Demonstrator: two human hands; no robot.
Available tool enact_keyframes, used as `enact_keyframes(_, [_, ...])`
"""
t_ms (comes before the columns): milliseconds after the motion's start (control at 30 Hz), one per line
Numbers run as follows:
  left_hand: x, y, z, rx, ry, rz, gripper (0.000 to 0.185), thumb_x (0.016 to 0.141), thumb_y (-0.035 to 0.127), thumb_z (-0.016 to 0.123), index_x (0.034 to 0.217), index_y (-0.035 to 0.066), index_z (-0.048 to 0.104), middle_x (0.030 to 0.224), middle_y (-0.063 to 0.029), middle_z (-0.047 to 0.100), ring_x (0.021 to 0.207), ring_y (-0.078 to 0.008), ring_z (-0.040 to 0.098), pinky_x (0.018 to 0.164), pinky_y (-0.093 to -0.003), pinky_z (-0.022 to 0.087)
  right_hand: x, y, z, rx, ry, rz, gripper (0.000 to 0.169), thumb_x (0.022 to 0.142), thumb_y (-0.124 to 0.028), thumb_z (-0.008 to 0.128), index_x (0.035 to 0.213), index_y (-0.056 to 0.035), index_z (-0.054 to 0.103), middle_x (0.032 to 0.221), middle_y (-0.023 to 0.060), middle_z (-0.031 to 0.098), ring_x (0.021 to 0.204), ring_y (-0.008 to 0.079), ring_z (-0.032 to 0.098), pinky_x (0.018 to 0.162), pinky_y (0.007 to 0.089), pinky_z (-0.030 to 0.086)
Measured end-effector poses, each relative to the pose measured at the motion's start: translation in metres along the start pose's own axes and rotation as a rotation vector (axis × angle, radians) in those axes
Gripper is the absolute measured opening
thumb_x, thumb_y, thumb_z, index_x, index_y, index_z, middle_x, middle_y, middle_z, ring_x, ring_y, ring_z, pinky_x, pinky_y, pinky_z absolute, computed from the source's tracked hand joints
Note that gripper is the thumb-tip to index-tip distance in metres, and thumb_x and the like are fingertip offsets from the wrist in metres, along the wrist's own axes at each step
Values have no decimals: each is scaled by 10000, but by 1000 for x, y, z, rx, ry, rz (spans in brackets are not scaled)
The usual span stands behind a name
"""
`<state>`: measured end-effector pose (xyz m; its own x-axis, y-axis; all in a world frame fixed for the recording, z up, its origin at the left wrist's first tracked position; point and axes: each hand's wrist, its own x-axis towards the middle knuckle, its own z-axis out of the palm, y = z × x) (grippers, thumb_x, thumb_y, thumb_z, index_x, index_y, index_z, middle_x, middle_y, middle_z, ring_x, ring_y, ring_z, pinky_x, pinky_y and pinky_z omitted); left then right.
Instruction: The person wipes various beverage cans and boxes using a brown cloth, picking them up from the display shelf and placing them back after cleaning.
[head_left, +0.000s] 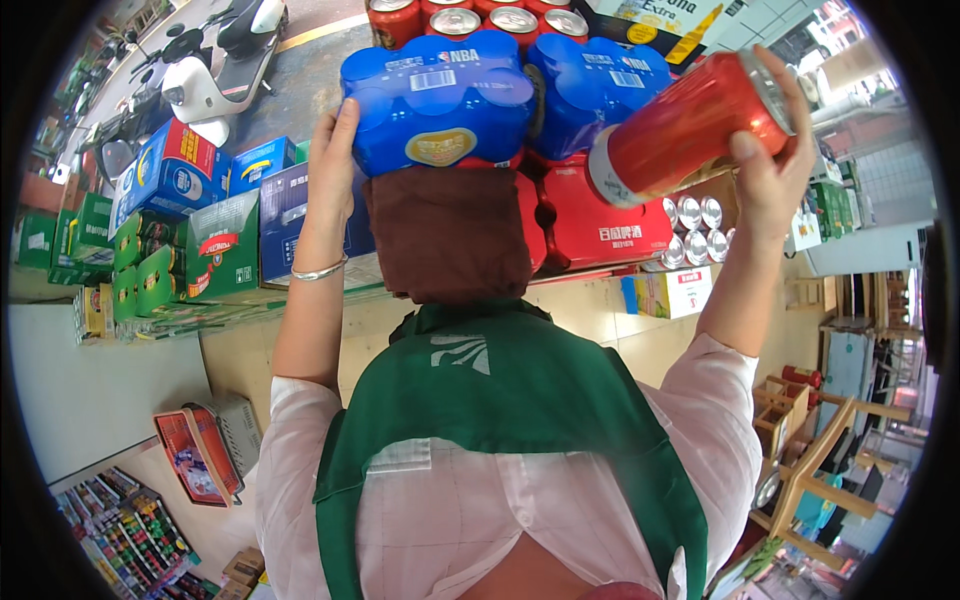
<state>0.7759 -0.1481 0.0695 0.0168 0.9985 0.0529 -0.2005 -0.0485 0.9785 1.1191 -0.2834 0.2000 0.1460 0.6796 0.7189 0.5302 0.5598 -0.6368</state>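
Observation:
My left hand is at the left end of a shrink-wrapped blue pack of cans, its thumb against the wrap and the fingers partly hidden. In my right hand is a tall red can, gripped near its silver end and held tilted. Behind that can, partly covered by it, sits a second blue pack. Both blue packs rest on red beer packs. A dark brown folded cloth lies in front of the nearer blue pack.
Red cans stand behind the blue packs. Beer cartons line the left, with a white scooter beyond. Silver-ended cans lie at right. Shopping baskets and a wooden frame flank me.

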Motion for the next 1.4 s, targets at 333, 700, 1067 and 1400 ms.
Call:
enact_keyframes(333, [15, 25, 12, -323, 56, -362, 429, 797, 147, 678, 1183, 1, 561, 1129, -155, 628, 1016, -272, 611, 911, -411, 480, -45, 37, 6, -92, -44, 190, 754, 680, -175, 758, 1326, -14, 404, 1230, 117, 514, 1109, 190, 530, 935, 309, 439])
enact_keyframes(700, [1, 70, -85, -272, 186, 171, 269, 696, -6, 727, 950, -35, 643, 937, -129, 668, 862, -207, 637, 802, -320, 516, -62, 46, 13, -134, 6, 171, 681, 812, -105, 666, 1398, -9, 332, 1392, 152, 387, 1222, 231, 447, 1025, 344, 363])
enact_keyframes(1067, [-57, 6, -255, -648, 808, 96, 313, 760, -39, 675, 1058, -31, 577, 1001, -124, 650, 917, -222, 629, 846, -331, 506, -90, 95, 4, -40, 237, 235, 643, 854, -171, 652, 1389, -20, 331, 1362, 163, 416, 1153, 250, 507, 974, 352, 418])
enact_keyframes(1400, [-98, -28, -212, -34, 1028, 483, 313, 852, 81, 654, 1093, 32, 461, 1049, -81, 539, 966, -161, 503, 859, -335, 409, -119, 97, 63, -91, 393, 367, 829, 674, -72, 833, 1328, -8, 328, 1221, 134, 516, 1069, 199, 542, 938, 334, 434])
